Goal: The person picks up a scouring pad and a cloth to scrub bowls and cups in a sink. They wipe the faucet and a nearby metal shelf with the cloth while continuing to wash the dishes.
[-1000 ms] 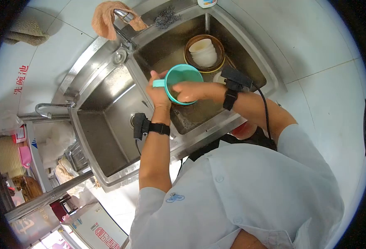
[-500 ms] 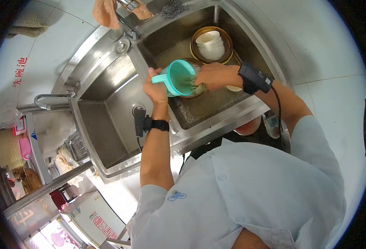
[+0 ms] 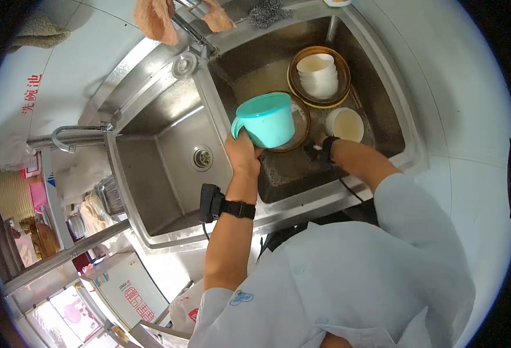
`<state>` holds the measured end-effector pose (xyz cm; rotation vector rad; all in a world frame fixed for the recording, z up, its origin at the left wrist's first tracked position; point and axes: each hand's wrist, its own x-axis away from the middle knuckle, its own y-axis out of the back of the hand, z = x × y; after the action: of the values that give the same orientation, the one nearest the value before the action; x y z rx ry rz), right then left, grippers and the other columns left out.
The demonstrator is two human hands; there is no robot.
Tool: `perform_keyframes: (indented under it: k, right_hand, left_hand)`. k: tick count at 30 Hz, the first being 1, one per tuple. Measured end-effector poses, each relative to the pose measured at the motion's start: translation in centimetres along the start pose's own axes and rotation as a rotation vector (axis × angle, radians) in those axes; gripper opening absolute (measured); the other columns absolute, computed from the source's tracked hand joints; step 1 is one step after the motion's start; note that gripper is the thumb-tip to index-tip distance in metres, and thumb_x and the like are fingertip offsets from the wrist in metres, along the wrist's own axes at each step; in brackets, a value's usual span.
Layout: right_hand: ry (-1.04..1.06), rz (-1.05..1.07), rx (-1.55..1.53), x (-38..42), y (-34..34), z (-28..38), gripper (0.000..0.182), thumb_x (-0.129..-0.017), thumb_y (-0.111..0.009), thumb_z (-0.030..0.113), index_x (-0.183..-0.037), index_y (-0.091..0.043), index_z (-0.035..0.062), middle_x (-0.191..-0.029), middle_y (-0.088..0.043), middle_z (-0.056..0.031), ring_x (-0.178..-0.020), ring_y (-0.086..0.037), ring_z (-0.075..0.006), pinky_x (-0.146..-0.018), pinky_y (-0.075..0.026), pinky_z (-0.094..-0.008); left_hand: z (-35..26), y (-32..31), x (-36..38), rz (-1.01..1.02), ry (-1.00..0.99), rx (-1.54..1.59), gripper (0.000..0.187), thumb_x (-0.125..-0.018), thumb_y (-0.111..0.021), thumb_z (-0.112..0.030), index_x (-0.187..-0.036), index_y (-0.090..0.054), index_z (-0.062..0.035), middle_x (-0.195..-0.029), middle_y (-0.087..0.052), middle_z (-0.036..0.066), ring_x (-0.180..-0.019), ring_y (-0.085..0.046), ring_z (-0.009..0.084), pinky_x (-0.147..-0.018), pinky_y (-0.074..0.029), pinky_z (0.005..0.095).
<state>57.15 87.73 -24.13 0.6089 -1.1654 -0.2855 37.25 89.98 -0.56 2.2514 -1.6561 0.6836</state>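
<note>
1. Head view: my left hand (image 3: 242,155) is closed around the handle side of a teal mug (image 3: 266,120), holding it upright above the right basin of the sink (image 3: 409,152), over its near-left part.
2. My right hand (image 3: 312,149) is low in that basin, just right of the mug and mostly hidden behind it; I cannot tell whether it is open or closed, or holding anything. Only the wrist with its black band shows.
3. I judge this the washing stage: the mug is lifted clear of the water while the other hand works down in the basin. The next move likely calls for a steady grip on the handle and room to bring the mug back down without knocking the dishes below.
4. Containers: a brown dish (image 3: 299,124) lies right under the mug, its contents hidden. Beyond the mug, a second brown dish (image 3: 319,96) holds a stack of white bowls (image 3: 318,75). Right of the mug stands one small bowl (image 3: 344,124), looking empty.
5. The right basin holds murky water; the left basin (image 3: 168,156), left of the mug, shows only its drain.
</note>
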Motion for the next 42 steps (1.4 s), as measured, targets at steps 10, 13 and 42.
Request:
perform_keyframes:
  k: [10, 13, 42]
  right_hand:
    - [0.380, -0.378, -0.287, 13.8, 11.0, 0.0, 0.029, -0.071, -0.049, 0.009, -0.099, -0.046, 0.0016, -0.079, -0.053, -0.0130, -0.073, -0.052, -0.0241, -0.065, -0.042, -0.0346]
    - [0.331, -0.701, -0.633, 21.5, 15.4, 5.3, 0.027, -0.073, -0.047, 0.008, -0.099, -0.044, 0.0024, -0.087, -0.051, -0.0127, -0.080, -0.051, -0.0229, -0.069, -0.041, -0.0337]
    - [-0.070, -1.566, -0.012, 18.1, 13.7, 18.4, 0.026, -0.077, -0.047, 0.023, -0.100, -0.053, 0.0123, -0.105, -0.047, -0.0142, -0.101, -0.039, -0.0341, -0.081, -0.030, -0.0466]
  left_hand:
    - [1.4, -1.5, -0.9, 0.114, 0.147, 0.174, 0.031, -0.075, -0.033, 0.000, -0.104, -0.043, -0.0073, -0.102, -0.046, 0.012, -0.085, -0.052, 0.0269, -0.060, -0.050, 0.0395]
    - [1.8, -2.5, -0.8, 0.058, 0.198, 0.205, 0.031, -0.076, -0.032, 0.000, -0.104, -0.043, -0.0071, -0.104, -0.046, 0.012, -0.086, -0.051, 0.0274, -0.061, -0.050, 0.0410]
    - [2.5, -0.8, 0.7, 0.339, 0.283, 0.704, 0.029, -0.085, -0.027, -0.019, -0.103, -0.045, -0.0059, -0.097, -0.052, 0.013, -0.084, -0.051, 0.0274, -0.070, -0.043, 0.0375]
